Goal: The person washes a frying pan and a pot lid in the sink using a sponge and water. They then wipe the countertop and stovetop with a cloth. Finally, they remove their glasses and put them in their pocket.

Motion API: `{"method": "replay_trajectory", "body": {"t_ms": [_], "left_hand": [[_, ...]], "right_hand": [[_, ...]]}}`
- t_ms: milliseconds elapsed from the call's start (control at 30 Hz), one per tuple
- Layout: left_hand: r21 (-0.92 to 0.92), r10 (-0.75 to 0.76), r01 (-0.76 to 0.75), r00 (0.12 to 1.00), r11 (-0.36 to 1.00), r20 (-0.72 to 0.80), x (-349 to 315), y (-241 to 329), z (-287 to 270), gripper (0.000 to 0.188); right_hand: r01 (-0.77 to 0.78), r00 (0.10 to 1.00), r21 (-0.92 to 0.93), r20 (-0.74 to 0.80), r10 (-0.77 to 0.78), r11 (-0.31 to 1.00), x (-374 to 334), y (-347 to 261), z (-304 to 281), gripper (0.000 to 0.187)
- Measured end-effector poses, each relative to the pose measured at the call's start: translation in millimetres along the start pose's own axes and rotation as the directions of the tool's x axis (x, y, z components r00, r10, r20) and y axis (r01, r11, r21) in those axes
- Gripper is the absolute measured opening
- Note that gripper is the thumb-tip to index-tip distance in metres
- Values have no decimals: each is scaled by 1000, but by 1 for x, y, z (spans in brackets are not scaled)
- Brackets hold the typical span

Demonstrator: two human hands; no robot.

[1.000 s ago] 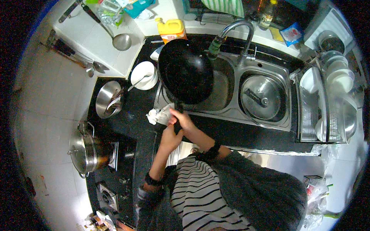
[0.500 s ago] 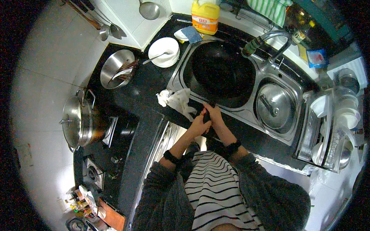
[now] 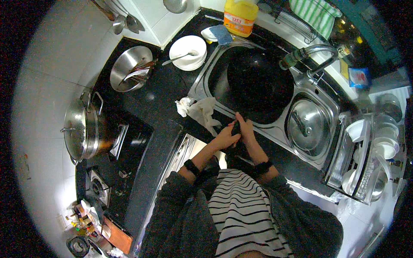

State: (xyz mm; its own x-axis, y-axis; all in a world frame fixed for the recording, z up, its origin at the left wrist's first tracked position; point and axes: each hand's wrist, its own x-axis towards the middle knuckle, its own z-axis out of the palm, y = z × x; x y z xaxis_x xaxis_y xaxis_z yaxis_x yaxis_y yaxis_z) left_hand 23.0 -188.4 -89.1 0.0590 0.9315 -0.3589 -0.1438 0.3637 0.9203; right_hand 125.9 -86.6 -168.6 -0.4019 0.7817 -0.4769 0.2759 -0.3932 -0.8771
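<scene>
A black wok sits in the left basin of the steel sink, its inside very dark. Its black handle points back toward me over the counter's front edge. My left hand is closed around the handle. Pressed up against it, my right hand also grips the handle, partly hiding it. A crumpled white cloth lies on the counter just left of my hands. The faucet stands behind the sink, its spout toward the wok.
A glass lid covers the right basin. Stacked white bowls with a spoon and a steel bowl of chopsticks stand at the back left. A large steel pot is on the stove; a dish rack stands right. Behind is a yellow jug.
The whole view has shifted slightly. Both hands stay closed on the handle, and the wok seems to have shifted a little to the right in the basin.
</scene>
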Motion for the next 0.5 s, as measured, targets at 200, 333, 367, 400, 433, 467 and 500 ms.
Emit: {"method": "replay_trajectory", "body": {"t_ms": [200, 333, 367, 400, 433, 467, 500], "left_hand": [[346, 2, 34, 995, 938, -103, 13, -21, -11, 44], [572, -102, 128, 992, 810, -77, 33, -58, -16, 50], [552, 40, -3, 998, 834, -55, 37, -67, -14, 47], [555, 123, -93, 992, 827, -18, 42, -75, -12, 48], [555, 206, -181, 978, 812, 18, 45, -78, -10, 50], [610, 237, -199, 971, 767, 18, 46, -78, -9, 51], [680, 238, -184, 971, 710, 14, 43, -73, -7, 52]], "right_hand": [[303, 949, -723, 170, -265, 621, -35, -66, -28, 35], [574, 786, -650, 268, -557, 497, -53, -124, -2, 27], [693, 699, -536, 339, -629, 482, -52, -133, 12, 27], [720, 687, -531, 455, -566, 447, -51, -141, 23, 32], [725, 687, -549, 533, -494, 417, -50, -145, 36, 35], [748, 663, -536, 608, -436, 391, -50, -148, 49, 37], [781, 620, -493, 683, -387, 383, -50, -149, 60, 40]]}}
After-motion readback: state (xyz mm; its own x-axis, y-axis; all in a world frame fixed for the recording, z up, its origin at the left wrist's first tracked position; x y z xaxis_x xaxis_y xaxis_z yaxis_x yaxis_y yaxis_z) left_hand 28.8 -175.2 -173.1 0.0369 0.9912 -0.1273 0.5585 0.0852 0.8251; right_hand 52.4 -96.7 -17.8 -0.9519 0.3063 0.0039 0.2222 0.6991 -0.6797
